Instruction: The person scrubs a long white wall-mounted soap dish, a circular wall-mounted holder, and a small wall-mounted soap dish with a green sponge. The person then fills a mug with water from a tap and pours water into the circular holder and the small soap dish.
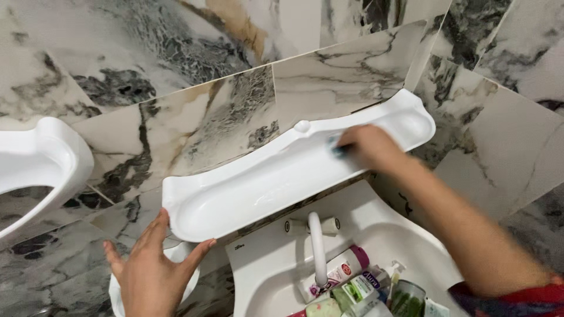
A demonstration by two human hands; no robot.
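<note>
R hand [367, 147] clamped on dark scrubber [338, 147] in glossy white curved shelf [258, 188]; L hand [150, 270] splayed flat under shelf's edge.

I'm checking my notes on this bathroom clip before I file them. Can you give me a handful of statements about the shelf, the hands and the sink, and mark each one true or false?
1. The left hand steadies the near end of the white shelf. True.
2. The right hand rests inside the sink. False: it is up on the shelf, pressing a small dark item that is too blurred to identify.
3. Bottles and tubes lie in the sink basin. True.
4. The shelf is full of toiletries. False: nothing stands on it apart from the hand and what it holds.
5. The white tap stands below the shelf. True.
6. The wall is plain blue paint. False: it is marble-patterned tile.
</note>
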